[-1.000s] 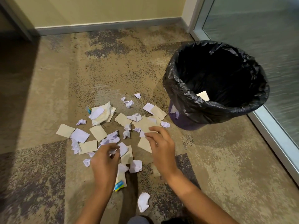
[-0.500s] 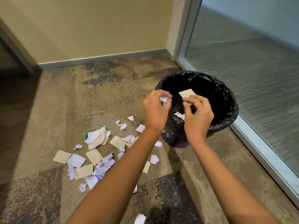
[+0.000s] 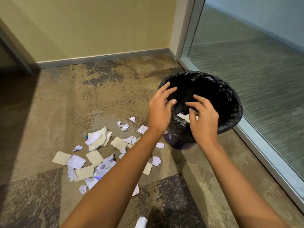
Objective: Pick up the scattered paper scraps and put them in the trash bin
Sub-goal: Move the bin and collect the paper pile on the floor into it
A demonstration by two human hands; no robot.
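A trash bin (image 3: pixel 230 112) lined with a black bag stands on the carpet by the glass wall. Both of my hands hover over its near rim with fingers spread and nothing in them: my left hand (image 3: pixel 160 109) at the left rim, my right hand (image 3: pixel 203 119) just right of it. Tan paper pieces (image 3: pixel 182 116) lie on the bag's near edge between my hands. Several paper scraps (image 3: pixel 95 155), tan squares and crumpled white bits, are scattered on the carpet left of the bin. My left forearm hides some of them.
A crumpled white scrap (image 3: pixel 141 222) lies at the bottom edge near my feet. A frosted glass wall with a metal frame (image 3: pixel 263 158) runs along the right. A yellow wall with a grey baseboard (image 3: pixel 102 59) closes the back.
Both hands rose from the scrap pile on the floor to the bin, carrying paper. They have since opened over the bin and hold nothing.
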